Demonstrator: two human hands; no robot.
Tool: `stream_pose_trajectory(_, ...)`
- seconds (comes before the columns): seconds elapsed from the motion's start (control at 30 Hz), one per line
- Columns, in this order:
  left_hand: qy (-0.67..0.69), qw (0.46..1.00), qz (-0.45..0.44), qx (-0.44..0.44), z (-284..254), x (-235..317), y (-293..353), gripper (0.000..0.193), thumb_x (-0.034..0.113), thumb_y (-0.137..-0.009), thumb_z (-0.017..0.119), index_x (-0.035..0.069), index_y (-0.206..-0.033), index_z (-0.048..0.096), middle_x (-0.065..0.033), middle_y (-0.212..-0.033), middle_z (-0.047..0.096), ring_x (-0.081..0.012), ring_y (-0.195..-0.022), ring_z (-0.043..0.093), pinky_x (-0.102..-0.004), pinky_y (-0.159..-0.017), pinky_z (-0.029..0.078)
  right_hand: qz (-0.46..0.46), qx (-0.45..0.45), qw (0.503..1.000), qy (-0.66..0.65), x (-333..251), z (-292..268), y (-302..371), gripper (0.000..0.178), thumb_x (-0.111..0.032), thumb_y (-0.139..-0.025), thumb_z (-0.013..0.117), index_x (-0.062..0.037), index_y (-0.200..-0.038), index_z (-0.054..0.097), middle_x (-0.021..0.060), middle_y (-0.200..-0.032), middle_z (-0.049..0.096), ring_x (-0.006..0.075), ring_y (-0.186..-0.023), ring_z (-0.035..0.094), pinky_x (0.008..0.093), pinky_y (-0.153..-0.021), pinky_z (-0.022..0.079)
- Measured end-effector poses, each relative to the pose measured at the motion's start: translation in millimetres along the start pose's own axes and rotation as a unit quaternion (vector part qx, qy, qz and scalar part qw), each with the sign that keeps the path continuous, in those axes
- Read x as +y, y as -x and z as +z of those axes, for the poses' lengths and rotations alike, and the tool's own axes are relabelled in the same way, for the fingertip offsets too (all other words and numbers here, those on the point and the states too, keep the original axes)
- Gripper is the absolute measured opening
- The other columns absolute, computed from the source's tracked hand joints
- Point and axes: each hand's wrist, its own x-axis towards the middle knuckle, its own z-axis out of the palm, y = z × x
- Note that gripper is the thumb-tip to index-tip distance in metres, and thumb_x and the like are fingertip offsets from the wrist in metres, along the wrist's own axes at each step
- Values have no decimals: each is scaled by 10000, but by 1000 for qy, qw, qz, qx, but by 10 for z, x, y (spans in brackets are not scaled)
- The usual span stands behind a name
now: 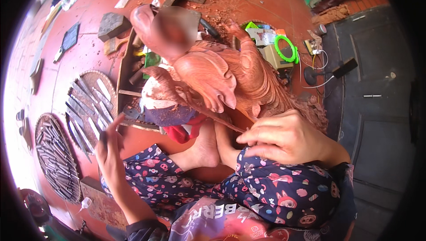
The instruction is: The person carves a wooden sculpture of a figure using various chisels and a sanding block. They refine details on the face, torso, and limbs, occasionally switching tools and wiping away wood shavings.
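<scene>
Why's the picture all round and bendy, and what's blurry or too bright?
Head view: the fisheye lens bends edges and leaves black corners; head view: the floor washes out to white toward the far left; head view: a smeared patch hides part of the carved wooden figure.

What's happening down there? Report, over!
Left hand raised, fingers apart, near flat tools. Right hand by reddish wooden statue, fingers curled, grip unclear. Navy-and-red cloth bundle between hands.
</scene>
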Motion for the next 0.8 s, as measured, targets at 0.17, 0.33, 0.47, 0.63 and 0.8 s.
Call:
stream_pose_trajectory(0.17,237,916,-57,-319,450,878,355,690,596,-997,416,-5,-1144,723,-123,-909,716,-163,-709,627,-262,-632,447,19,-80,989,-119,47,90,-41,363,-327,-863,749,-18,-1043,684,98,-840,650,295,-700,652,398,-638,506)
stream_pose_trajectory(0.33,202,871,241,-378,1050,943,305,667,599,-1009,341,88,-1257,691,-204,-1416,546,-439,-1376,398,-579,-1114,289,-83,-87,955,-269,127,448,-116,535,-346,-883,733,-62,-1311,583,172,-1176,638,339,-1086,609,440,-910,481)
stream_pose_trajectory(0.47,197,837,284,-423,1271,920,376,786,671,-990,277,78,-1449,512,-248,-1522,405,-449,-1402,371,-594,-1125,258,-108,-89,962,-233,143,554,-23,377,-178,-938,648,-45,-1287,597,204,-1192,629,348,-1096,621,444,-936,495)
stream_pose_trajectory(0.63,313,863,169,-358,1159,942,387,612,322,-993,538,-68,-1451,423,-285,-1410,503,-403,-1286,520,-455,-1073,404,-42,-168,932,-319,116,108,-17,176,-87,-912,664,-21,-1073,689,137,-946,684,271,-874,694,356,-767,546)
stream_pose_trajectory(0.8,244,834,367,-331,1136,1188,151,248,57,-972,480,17,-1075,702,-114,-1054,735,-267,-938,706,-375,-823,548,-31,100,896,-432,282,-463,239,183,-190,-957,657,-8,-939,652,143,-811,652,149,-503,627,218,-452,483)
